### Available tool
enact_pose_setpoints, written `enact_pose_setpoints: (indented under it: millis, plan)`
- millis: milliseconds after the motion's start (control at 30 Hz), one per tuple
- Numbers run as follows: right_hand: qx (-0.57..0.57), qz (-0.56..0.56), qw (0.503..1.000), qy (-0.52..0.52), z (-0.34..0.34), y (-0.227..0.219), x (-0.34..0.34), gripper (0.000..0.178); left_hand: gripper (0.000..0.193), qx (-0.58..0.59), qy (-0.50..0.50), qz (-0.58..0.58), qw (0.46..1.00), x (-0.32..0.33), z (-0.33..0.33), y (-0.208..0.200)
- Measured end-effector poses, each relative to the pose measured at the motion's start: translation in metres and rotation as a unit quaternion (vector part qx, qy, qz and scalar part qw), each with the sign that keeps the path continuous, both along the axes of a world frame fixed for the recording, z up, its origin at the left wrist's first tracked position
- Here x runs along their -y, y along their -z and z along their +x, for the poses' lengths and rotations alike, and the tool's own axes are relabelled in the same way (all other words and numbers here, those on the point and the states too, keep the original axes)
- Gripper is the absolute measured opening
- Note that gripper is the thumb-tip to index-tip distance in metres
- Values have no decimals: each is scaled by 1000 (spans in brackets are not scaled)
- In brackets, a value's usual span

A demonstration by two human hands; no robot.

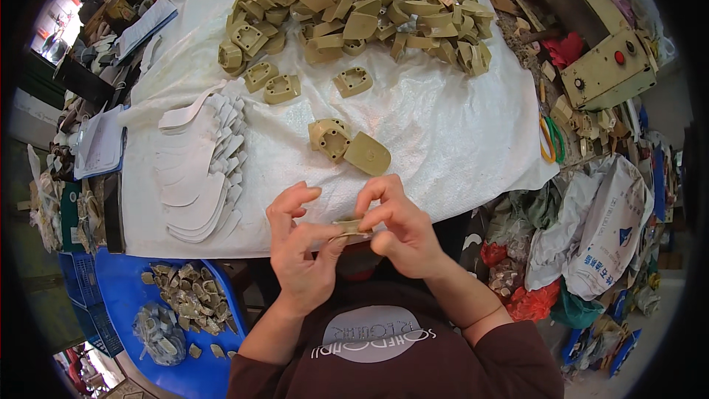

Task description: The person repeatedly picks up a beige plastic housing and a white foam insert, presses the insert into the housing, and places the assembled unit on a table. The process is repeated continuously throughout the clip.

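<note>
Above the front edge of the cloth-covered table, my left hand (303,255) pinches a small, thin olive plastic piece (353,227) between thumb and forefinger. My right hand (402,230) has its bent fingers on the other end of the same piece; the fingers partly hide its shape. Just beyond the hands lie a hollow olive plastic housing (330,139) with several holes and, touching it, a smooth rounded olive plastic part (368,154). Farther back sit a few loose olive housings (353,82), in front of a large heap of olive plastic parts (362,18).
White curved flat pieces (193,177) lie in overlapping rows on the left of the white woven sheet (458,133). A blue tray (122,288) at lower left holds small beige pieces (193,295) and a clear bag (159,334). At right stand a control box (609,70) and white sacks (605,229).
</note>
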State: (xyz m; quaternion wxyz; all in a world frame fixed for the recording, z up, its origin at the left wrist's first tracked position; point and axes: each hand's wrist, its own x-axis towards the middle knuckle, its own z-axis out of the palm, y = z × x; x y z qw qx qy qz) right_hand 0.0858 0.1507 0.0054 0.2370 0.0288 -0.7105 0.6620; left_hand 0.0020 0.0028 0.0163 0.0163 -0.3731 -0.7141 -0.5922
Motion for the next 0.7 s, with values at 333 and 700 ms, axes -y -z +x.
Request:
enact_pose_setpoints:
  millis: [333, 700]
  plan:
    - [28, -2, 998, -65, -2, -13, -25, 61, 30, -67, 120, 99, 986, 3, -5, 17]
    - [5, 220, 975, 12, -6, -15, -1, 62, 48, 415, 205, 73, 883, -1, 8, 11]
